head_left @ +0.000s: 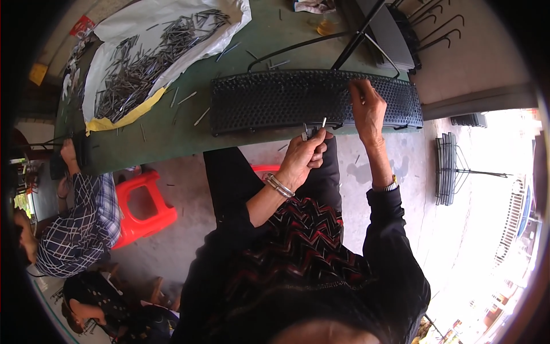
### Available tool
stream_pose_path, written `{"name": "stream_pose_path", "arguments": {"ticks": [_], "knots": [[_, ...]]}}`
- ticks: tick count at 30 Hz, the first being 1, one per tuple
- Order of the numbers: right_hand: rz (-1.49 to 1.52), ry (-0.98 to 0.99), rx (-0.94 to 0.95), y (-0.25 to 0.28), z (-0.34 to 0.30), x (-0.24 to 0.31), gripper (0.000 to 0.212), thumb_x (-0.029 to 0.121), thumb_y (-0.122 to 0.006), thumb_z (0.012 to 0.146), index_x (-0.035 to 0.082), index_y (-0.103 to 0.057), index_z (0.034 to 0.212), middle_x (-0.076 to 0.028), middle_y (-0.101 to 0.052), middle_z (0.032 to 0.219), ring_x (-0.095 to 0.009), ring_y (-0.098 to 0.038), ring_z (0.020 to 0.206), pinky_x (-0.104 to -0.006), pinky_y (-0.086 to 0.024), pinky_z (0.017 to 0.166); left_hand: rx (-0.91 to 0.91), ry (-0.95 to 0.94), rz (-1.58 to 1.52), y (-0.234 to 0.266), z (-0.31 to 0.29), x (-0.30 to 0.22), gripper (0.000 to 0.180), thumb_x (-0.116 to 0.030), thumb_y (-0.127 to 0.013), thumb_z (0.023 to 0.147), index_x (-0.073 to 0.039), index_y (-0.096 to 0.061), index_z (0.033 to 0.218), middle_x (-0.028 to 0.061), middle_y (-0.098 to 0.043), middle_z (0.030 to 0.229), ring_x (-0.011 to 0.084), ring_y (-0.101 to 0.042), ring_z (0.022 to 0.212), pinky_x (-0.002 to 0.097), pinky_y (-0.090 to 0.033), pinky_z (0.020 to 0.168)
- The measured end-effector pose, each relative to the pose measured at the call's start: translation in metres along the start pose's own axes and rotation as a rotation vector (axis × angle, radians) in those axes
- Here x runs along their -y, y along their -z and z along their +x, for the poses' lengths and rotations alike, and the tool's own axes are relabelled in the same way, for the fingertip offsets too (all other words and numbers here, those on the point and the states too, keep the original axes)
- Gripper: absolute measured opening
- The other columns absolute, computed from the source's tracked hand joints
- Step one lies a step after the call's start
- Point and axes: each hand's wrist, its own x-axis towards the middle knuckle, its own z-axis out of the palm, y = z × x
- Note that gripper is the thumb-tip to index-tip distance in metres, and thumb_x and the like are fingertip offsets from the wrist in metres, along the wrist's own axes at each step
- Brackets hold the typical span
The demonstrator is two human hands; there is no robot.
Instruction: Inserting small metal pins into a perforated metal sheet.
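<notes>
A long black rack (275,100), covered in rows of small holes, lies along the near edge of the green table (192,129). My right hand (369,112) is over its right part, thumb and fingers pinched together at the holes; anything between the fingertips is too small to make out. Just in front of the rack's near edge, my left hand (301,157) is closed around several thin metal rods (309,132). One pale tip sticks up past the thumb, while the fingers hide the rest.
A white sheet (243,17) with a large heap of thin metal rods (137,80) covers the table's left side, with loose rods nearby. Black bent bars (344,54) rise behind the rack. A red stool (146,215) and a co-worker (74,223) are at left; another rack (446,169) stands at right.
</notes>
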Motion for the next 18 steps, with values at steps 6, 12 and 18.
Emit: {"name": "stream_pose_path", "arguments": {"ticks": [6, 12, 18], "knots": [[-0.165, 0.041, 0.047, -0.003, 0.001, -0.002, 0.013, 0.014, -0.064, 0.085, 0.01, -0.068, 0.096, -0.007, -0.062, 0.083, -0.025, -0.063, 0.074, -0.0327, -0.048, 0.065, 0.009, -0.009, -0.002, -0.003, -0.001, 0.0, 0.03, -0.031, -0.062, 0.092, -0.002, -0.063, 0.095, -0.0067, -0.04, 0.064, 0.0005, -0.029, 0.049, 0.0174, -0.02, 0.043], [-0.276, 0.057, 0.125, -0.008, -0.005, 0.005, 0.015, 0.021, -0.066, 0.084, 0.013, -0.07, 0.096, -0.009, -0.06, 0.087, -0.028, -0.062, 0.081, -0.0346, -0.049, 0.07, -0.007, 0.0, 0.017, -0.002, -0.005, -0.002, 0.03, -0.031, -0.063, 0.091, -0.002, -0.065, 0.098, -0.0064, -0.04, 0.064, 0.0007, -0.027, 0.048, 0.0177, -0.019, 0.043], [0.156, -0.183, 0.515, 0.021, -0.02, 0.027, 0.018, 0.014, -0.062, 0.086, 0.0, -0.066, 0.098, -0.009, -0.063, 0.08, -0.013, -0.059, 0.073, -0.0293, -0.046, 0.066, -0.014, -0.011, 0.013, 0.001, -0.004, -0.002, 0.03, -0.03, -0.065, 0.09, -0.002, -0.066, 0.1, -0.0056, -0.04, 0.064, 0.001, -0.026, 0.048, 0.0178, -0.018, 0.042]]}}
